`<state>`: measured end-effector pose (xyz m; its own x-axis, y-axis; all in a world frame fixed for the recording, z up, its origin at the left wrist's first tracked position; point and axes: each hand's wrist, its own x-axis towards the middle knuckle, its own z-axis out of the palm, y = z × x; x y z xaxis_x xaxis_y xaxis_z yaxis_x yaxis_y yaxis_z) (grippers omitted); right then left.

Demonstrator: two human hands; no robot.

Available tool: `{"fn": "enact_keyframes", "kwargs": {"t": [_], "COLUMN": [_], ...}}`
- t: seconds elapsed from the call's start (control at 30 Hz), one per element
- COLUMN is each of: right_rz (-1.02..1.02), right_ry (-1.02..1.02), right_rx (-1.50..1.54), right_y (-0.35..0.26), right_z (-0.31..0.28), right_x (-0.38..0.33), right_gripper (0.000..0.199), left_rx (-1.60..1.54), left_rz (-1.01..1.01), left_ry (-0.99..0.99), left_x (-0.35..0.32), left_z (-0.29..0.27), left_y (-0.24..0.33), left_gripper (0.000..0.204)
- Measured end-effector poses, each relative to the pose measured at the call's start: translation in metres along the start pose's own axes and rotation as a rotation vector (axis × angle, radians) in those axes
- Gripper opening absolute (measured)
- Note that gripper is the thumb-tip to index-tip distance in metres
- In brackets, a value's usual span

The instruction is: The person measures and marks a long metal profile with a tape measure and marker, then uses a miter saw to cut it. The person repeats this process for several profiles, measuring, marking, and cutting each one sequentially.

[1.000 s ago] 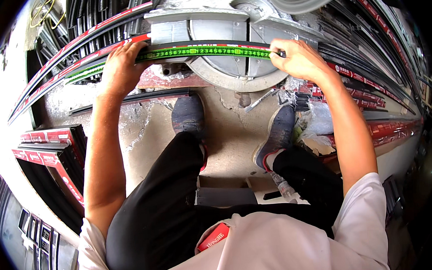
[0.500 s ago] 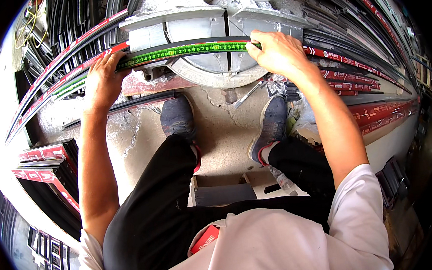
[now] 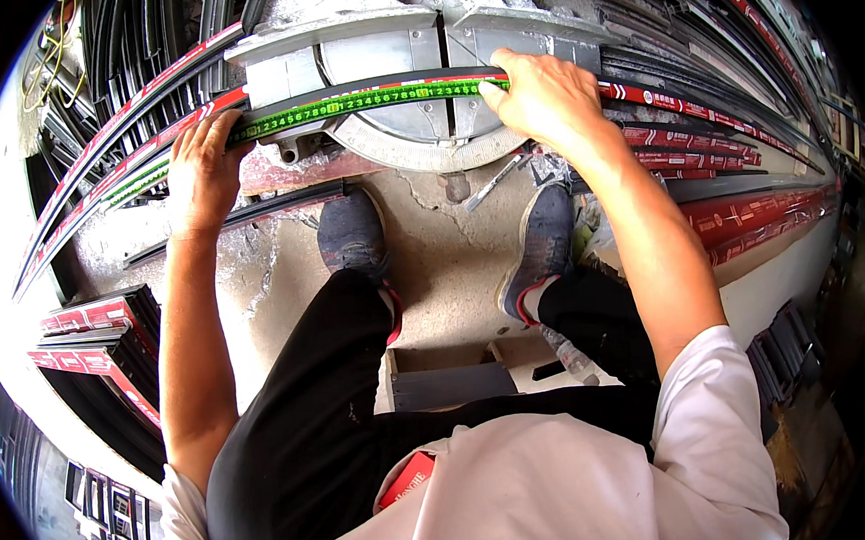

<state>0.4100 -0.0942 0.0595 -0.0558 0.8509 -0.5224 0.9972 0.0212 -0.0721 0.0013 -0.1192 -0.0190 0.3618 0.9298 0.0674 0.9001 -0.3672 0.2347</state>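
Across the upper middle of the frame, a long, thin black strip faced with red printed film (image 3: 677, 102) lies over the grey metal saw base with its rounded turntable (image 3: 377, 53). A bright green tape measure with black markings (image 3: 370, 100) runs along the strip's near edge, passing under the left hand and on toward the left side.

From where I stand, the left hand (image 3: 207, 170), left of the saw base, is curled around the tape and strip together; its thumb is hidden. The right hand (image 3: 545, 91), upper right of centre, pinches the strip, fingers over its top and thumb against the tape's end.

Long black profiles (image 3: 122, 61) crowd the upper left. At left sit stacked black frames with red-and-white film (image 3: 88, 356). Two dark blue-grey shoes (image 3: 353, 237) stand near the centre, and a clear plastic bottle (image 3: 571, 359) lies lower right of them.
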Motion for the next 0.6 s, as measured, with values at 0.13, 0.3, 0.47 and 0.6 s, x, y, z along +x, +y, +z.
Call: {"fn": "enact_keyframes", "kwargs": {"t": [0.13,0.3,0.47,0.6], "right_rz": [0.039,0.071,0.075,0.079], "right_ry": [-0.026,-0.056,-0.045,-0.035], "right_rx": [0.029,0.039,0.081,0.093], "right_y": [-0.0004,-0.0012,-0.0015,-0.0047], "right_z": [-0.0032,-0.0053,-0.0038,-0.0061], "right_x": [0.0011,0.0052,0.0053,0.0028], "right_gripper": [0.042,0.043,0.040,0.039], "left_rx": [0.007,0.025,0.040,0.034], "left_rz": [-0.001,-0.013,0.001,0.007], "left_ry": [-0.006,-0.002,0.021,0.019], "left_x": [-0.0010,-0.0028,-0.0038,-0.0038], "left_z": [0.0010,0.0029,0.0050,0.0052], "left_y": [-0.0004,0.0010,0.0013,-0.0003], "left_gripper": [0.046,0.046,0.047,0.047]}}
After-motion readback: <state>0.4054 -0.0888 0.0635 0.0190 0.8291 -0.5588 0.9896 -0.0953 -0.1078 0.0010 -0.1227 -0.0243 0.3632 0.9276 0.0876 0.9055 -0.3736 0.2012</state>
